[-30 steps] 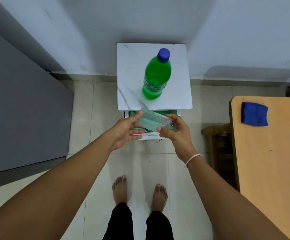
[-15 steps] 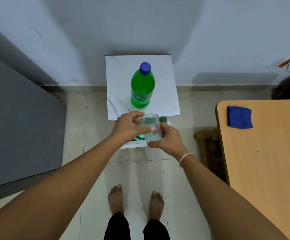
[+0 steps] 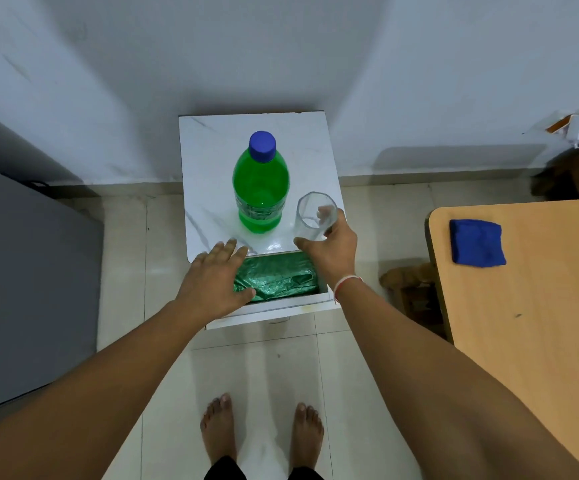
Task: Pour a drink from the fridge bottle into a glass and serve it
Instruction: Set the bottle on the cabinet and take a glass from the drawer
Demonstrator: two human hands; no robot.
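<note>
Green bottle with a blue cap stands upright near the middle of the small white marble-patterned bench, its cap on. This bottle serves as the landmark for everything else. Just to the right of it, apart from its side, an empty clear glass sits upright near the bench's front right corner; whether its base fully rests on the surface cannot be told. The right hand grips the glass from the near side, its fingers curled round the far wall and showing through the glass, the thumb stretched toward the bottle along the bench's front edge. A pale thread band circles that wrist.

In front of the bottle and slightly to its left, the left hand hovers palm down with its fingers straight and loosely spread, holding nothing; the fingertips reach the bench's front edge, and the thumb lies over an open drawer. That drawer juts out below the bench, directly in front of the bottle, and is lined with crinkled green plastic.

Far to the right of the bottle stands a wooden table with a folded blue cloth on it. To the bottle's left is a large grey surface. Bare feet stand on the tiled floor well in front of it.
</note>
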